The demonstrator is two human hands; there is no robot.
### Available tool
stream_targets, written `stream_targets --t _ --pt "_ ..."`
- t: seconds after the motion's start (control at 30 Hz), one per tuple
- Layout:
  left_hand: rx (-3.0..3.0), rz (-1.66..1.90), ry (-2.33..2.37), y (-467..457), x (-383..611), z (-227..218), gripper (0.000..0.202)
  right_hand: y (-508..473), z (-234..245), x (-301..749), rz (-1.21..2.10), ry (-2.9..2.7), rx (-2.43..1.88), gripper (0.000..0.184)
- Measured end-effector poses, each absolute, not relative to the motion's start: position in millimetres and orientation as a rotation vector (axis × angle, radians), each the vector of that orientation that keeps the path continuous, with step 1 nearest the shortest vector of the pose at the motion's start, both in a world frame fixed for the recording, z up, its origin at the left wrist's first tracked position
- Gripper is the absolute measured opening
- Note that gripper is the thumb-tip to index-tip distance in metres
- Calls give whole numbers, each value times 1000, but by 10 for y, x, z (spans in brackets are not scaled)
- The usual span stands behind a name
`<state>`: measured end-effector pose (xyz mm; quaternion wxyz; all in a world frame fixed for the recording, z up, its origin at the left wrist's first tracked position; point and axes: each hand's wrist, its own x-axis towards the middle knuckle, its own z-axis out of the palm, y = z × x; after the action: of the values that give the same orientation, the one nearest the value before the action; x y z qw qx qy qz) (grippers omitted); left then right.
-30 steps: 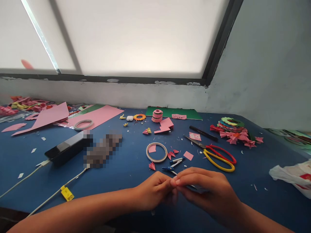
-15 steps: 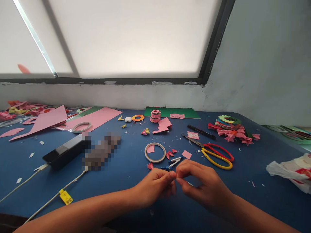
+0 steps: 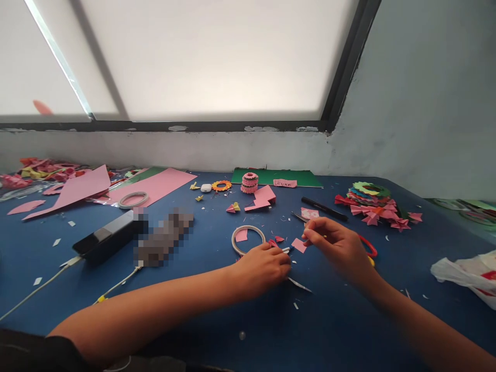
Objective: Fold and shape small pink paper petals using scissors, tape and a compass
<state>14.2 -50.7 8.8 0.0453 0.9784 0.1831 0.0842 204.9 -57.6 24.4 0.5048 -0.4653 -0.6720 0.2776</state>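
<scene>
My left hand (image 3: 265,267) is palm down over the table beside the white tape roll (image 3: 234,243), its fingers curled and their tips hidden. A slim white pointed piece (image 3: 300,285) sticks out on the right from below it; whether the fingers grip it is unclear. Just beyond are small red folded paper pieces (image 3: 279,239) and a white pen-like item (image 3: 287,250). My right hand (image 3: 337,250) is raised, thumb and forefinger pinched together near a small pink paper square (image 3: 299,245). Anything between them is too small to make out. Behind that hand, scissors with a red handle (image 3: 370,246) are mostly covered.
Across the back lie a ridged pink paper roll (image 3: 249,183), a green sheet (image 3: 298,177) and an orange paper ring (image 3: 221,185). A black pen (image 3: 324,208) and stacked paper flowers (image 3: 372,204) are at right. A black device (image 3: 106,235) with cables lies left, a plastic bag (image 3: 465,271) far right.
My hands, together before, have moved apart. The left turned palm down over the small items; the right rose to the right, now covering much of the scissors. The view shifted slightly.
</scene>
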Motion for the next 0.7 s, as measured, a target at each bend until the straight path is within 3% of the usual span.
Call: stream_targets --t 0.2,0.33,0.5,0.6,0.7 --pt "3171 318 701 -525 -125 526 18 -650 414 2203 522 -1459 -1142 18" --pt "3016 419 1425 -159 -691 822 17 -646 422 2252 520 -1479 -1144 17" --pt "2792 404 1807 391 -1364 828 15 -652 405 2146 575 -1678 -1073 16" --pt "2673 410 1869 518 -1501 777 30 -663 398 2103 567 -1789 -1036 15" --pt "2576 488 1878 504 -1455 788 30 -664 374 2103 527 -1849 -1027 13"
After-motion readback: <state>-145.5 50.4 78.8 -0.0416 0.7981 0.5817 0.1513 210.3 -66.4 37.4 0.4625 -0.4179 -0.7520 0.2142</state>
